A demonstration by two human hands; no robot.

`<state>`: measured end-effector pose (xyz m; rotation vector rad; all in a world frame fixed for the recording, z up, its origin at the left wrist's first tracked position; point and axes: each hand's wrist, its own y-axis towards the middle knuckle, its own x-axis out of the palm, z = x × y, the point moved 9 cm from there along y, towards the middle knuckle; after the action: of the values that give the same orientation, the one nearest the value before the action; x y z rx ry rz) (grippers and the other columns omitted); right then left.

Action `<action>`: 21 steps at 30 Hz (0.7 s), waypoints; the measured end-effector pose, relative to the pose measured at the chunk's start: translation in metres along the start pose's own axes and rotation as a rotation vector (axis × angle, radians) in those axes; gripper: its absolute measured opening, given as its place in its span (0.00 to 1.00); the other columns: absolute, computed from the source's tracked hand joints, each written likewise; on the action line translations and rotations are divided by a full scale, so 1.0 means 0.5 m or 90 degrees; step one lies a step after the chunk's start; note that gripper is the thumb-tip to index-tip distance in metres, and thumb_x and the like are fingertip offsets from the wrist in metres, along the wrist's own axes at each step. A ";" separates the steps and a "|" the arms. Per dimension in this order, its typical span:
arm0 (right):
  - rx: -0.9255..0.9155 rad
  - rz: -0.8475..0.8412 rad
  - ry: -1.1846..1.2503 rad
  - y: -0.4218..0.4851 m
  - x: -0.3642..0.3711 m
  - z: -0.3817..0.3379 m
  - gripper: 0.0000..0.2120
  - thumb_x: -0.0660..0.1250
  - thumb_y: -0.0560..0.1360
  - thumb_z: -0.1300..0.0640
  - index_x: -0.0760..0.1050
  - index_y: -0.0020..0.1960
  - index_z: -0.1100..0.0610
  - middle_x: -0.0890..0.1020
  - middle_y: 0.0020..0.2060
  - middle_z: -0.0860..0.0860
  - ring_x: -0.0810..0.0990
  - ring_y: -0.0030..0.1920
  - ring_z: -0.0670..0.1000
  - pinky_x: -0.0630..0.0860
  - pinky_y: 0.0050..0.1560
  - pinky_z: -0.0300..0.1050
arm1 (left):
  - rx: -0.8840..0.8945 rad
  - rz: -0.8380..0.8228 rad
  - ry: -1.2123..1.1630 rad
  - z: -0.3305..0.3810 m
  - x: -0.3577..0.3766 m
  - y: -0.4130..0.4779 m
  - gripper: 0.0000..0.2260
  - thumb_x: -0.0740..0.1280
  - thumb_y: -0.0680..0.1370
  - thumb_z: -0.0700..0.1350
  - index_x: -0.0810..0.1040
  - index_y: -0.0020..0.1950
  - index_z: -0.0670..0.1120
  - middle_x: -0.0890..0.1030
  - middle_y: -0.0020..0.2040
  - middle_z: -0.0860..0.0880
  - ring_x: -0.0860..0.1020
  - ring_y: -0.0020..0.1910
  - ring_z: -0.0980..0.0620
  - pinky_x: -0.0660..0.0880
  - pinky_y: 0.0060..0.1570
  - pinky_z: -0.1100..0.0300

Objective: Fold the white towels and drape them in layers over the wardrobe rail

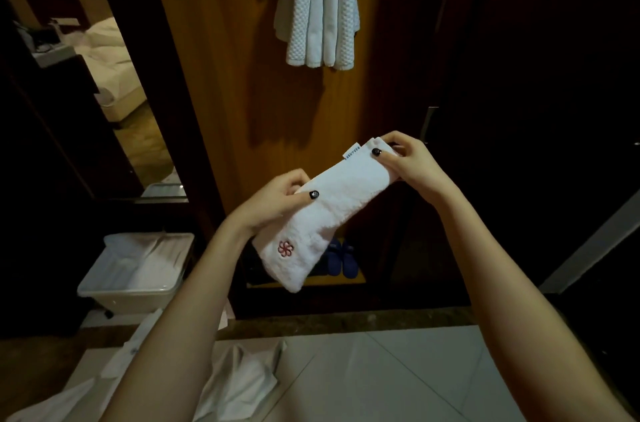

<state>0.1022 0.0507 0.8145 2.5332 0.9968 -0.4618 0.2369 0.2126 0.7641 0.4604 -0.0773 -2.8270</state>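
While both forearms extend, left hand (277,195) and right hand (408,162) pinch towel (322,214).

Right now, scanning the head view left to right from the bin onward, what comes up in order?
Lined bin → left hand → folded white towel → right hand. The blue slippers overlap the towel, so they are left out.

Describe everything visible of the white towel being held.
The white towel is fluffy cloth, folded into a long narrow strip and held in the air, slanting from lower left to upper right. A red flower is stitched near its lower end; a small label sticks out near the upper end. The left hand grips its middle edge, the right hand pinches the top corner.
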 end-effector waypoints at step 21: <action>-0.004 -0.161 0.238 0.006 -0.005 -0.077 0.05 0.66 0.76 0.63 0.78 0.48 0.54 0.82 0.42 0.48 0.82 0.42 0.47 0.78 0.41 0.40 | -0.080 -0.061 -0.206 -0.058 0.141 0.015 0.04 0.69 0.78 0.43 0.80 0.51 0.44 0.83 0.44 0.51 0.81 0.44 0.52 0.74 0.41 0.63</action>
<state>0.1088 0.0646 0.8498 2.5510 1.4591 -0.0471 0.1839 0.1853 0.7159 -0.0240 0.0604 -2.9512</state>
